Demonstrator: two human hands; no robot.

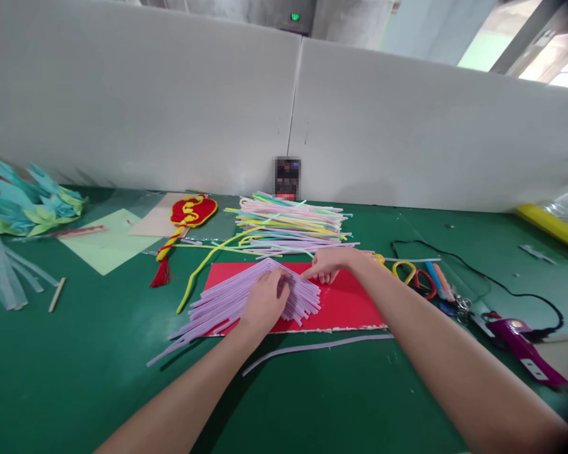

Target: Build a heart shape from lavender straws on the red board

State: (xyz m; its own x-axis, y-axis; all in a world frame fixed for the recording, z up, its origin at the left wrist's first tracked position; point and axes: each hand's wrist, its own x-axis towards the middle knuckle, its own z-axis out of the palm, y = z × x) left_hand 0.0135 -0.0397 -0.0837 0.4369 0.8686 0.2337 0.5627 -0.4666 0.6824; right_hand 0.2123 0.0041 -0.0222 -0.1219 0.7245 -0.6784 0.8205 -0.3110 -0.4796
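Lilac pipe cleaners [227,297], bent in a row into a fan of V shapes, lie on a red board [355,302]. My left hand [267,295] rests on their middle, fingers curled in and gripping near the bend; the fingertips are partly hidden. From the right, my right hand [330,263] reaches over the board. Its index finger is stretched out and touches the fan's upper right side, while the other fingers are loosely bent. I see nothing held in it. One loose lilac pipe cleaner [317,346] lies in front of the board.
Behind the board is a pile of coloured pipe cleaners [293,224], with a phone [288,178] upright against the white partition [170,101]. A red-and-yellow tasselled ornament [194,211] lies left. Scissors [423,284] and a corded purple tool [525,350] lie right.
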